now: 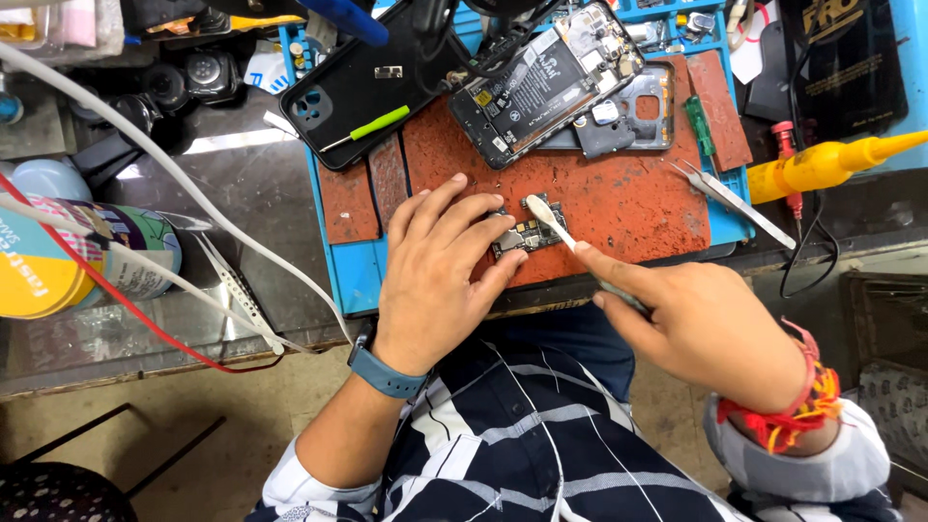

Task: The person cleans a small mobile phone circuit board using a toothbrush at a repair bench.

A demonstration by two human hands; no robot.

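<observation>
1. Cluttered glass-topped desk (222,184), beige floor below, striped dark shirt nearest the camera.
2. Left hand (435,275), blue band at the wrist, fingers spread and pressing down a small dark circuit board (522,235) on the rust-red, worn work mat (619,193).
3. Right hand (701,324), red and orange threads at the wrist, closed around a white brush (553,220), bristle tip touching the board.
4. Left of the mat: round can (68,256) with teal, yellow and purple label, lying on its side beneath white and red cables.
5. Right edge: steel tweezers (730,198), yellow plastic nozzle bottle (831,162).
6. Farther back: opened phone (546,77) with bare battery, black glossy phone case (362,87) with a green-handled tool on top.
</observation>
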